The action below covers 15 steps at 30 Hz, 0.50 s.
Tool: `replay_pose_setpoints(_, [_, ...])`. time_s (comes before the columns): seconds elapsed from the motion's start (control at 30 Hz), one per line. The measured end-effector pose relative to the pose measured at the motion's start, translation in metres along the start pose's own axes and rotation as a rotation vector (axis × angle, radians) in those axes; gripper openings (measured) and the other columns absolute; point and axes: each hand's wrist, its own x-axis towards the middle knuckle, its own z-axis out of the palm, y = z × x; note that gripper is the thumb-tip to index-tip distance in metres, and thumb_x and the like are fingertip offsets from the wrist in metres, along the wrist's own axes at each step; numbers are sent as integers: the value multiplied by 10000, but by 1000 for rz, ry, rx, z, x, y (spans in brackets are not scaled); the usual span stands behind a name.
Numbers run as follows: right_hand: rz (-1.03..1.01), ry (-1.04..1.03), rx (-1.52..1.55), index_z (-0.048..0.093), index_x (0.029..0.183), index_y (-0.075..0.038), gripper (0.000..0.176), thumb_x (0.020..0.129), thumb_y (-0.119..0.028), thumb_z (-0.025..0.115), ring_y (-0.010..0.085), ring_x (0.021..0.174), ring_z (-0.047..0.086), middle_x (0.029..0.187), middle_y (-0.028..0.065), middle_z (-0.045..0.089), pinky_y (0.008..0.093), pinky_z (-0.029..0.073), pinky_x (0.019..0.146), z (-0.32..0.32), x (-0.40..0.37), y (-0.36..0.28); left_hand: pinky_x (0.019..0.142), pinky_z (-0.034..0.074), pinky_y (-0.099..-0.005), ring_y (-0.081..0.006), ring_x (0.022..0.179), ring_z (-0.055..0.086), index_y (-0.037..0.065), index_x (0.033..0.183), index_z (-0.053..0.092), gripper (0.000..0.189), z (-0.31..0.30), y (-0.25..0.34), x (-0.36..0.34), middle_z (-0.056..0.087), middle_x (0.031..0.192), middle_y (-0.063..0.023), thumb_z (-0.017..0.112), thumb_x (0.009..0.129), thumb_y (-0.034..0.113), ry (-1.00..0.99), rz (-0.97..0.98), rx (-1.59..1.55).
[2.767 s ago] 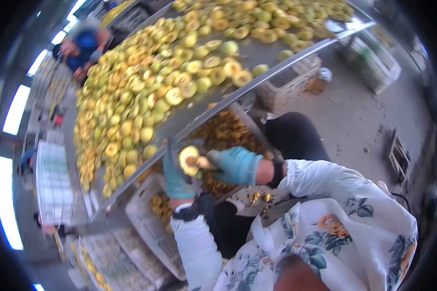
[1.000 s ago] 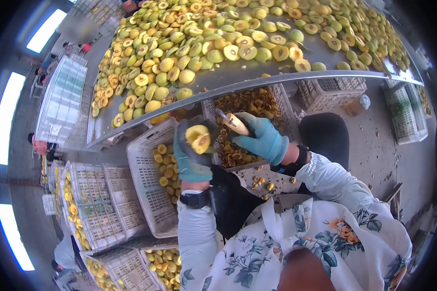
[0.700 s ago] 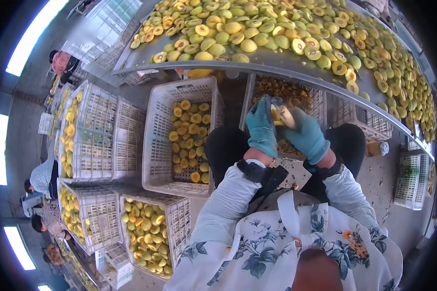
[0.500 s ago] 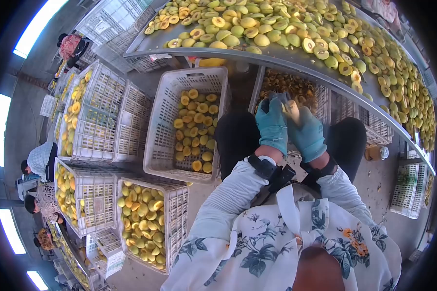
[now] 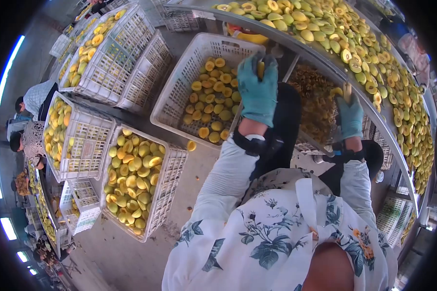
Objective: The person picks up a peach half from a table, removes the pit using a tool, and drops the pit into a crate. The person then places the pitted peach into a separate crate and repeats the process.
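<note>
My left hand [image 5: 258, 92], in a teal glove with dark fingertips, is over the right rim of a white crate [image 5: 172, 109] of halved yellow-green stone fruit. Its fingers are closed on a yellow fruit half [image 5: 260, 70], largely hidden by the glove. Over at the table's edge, my right hand [image 5: 350, 116] grips a tool with a light wooden handle [image 5: 347, 91]. A yellowish fruit piece [image 5: 336, 91] shows beside that handle. Between my hands is a crate of brown pits and scraps [image 5: 313, 92].
A metal table [image 5: 281, 36] heaped with fruit halves curves across the top and right. Crates full of fruit [image 5: 133, 177] stand at left, some stacked [image 5: 116, 63]. One fruit half [image 5: 192, 145] lies by a crate. People [image 5: 36, 104] work at far left; another person [image 5: 415, 58] is across the table.
My hands, together over the scrap crate before, have parted: the left went to the fruit crate, the right toward the table edge. The view has turned and shifted.
</note>
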Motion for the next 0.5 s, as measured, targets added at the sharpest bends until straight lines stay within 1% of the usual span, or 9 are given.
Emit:
replay_pose_setpoints(0.03, [45, -61, -45, 573, 1134, 17, 400, 829, -217, 684, 203, 705, 632, 889, 143, 669, 338, 491, 635, 2, 5, 6, 902, 430, -441, -336, 1057, 537, -2, 1081, 620, 310, -14, -21, 16, 588, 1107, -200, 674, 830, 171, -60, 179, 260])
replay_pose_setpoints(0.1, [80, -115, -38, 567, 1175, -5, 418, 836, -223, 680, 216, 706, 632, 892, 143, 672, 342, 490, 643, 6, 14, 31, 916, 432, -402, -333, 1055, 552, -12, 1067, 623, 295, -52, -52, 20, 603, 1109, -186, 663, 837, 166, 28, 215, 368])
replay_pose_setpoints(0.13, [62, -91, -38, 579, 1141, -15, 377, 844, -226, 675, 187, 591, 602, 775, 107, 649, 325, 478, 540, 8, 19, 43, 923, 434, -382, -332, 1054, 559, -17, 1060, 624, 287, -72, -67, 19, 611, 1110, -179, 658, 840, 164, 71, 235, 421])
replay_pose_setpoints(0.17, [231, -132, -6, 588, 1094, -29, 323, 850, -223, 673, 131, 461, 528, 650, 47, 584, 294, 418, 411, 4, 14, 20, 904, 438, -406, -338, 1049, 556, -9, 1081, 624, 305, -98, -82, 11, 609, 1103, -179, 658, 835, 168, 150, 230, 458])
replay_pose_setpoints(0.2, [223, -97, -3, 590, 1061, -41, 283, 854, -217, 670, 91, 388, 458, 577, 3, 522, 266, 343, 337, 8, 19, 32, 885, 442, -430, -344, 1045, 553, 0, 1101, 624, 323, -125, -95, -5, 608, 1095, -179, 658, 830, 172, 237, 224, 504])
replay_pose_setpoints(0.27, [264, -121, 86, 605, 1052, -52, 267, 857, -220, 673, 90, 400, 453, 574, -14, 514, 251, 338, 346, 12, 29, 45, 836, 469, -425, -353, 942, 598, 1, 1072, 631, 278, -172, -129, -41, 639, 1015, -180, 629, 847, 164, 438, -128, 448])
replay_pose_setpoints(0.33, [224, -127, 51, 625, 1000, -54, 242, 848, -230, 691, 75, 393, 425, 571, -27, 495, 247, 311, 340, 20, 46, 78, 791, 484, -434, -362, 875, 627, 4, 1045, 631, 282, -213, -179, -80, 656, 967, -192, 573, 880, 225, 501, -468, 614])
replay_pose_setpoints(0.4, [191, -151, -62, 623, 989, -51, 220, 852, -214, 678, 68, 393, 407, 561, -23, 494, 248, 296, 337, 37, 52, 73, 802, 475, -457, -377, 921, 626, 10, 1060, 613, 381, -235, -234, -124, 660, 988, -210, 517, 895, 340, 252, -896, 855])
replay_pose_setpoints(0.5, [185, -227, -116, 622, 991, -29, 228, 856, -207, 664, 75, 406, 425, 568, -16, 505, 265, 318, 346, 51, 50, 63, 847, 457, -476, -399, 997, 605, 11, 1122, 579, 497, -240, -291, -145, 639, 1067, -241, 505, 869, 433, 424, -1101, 745])
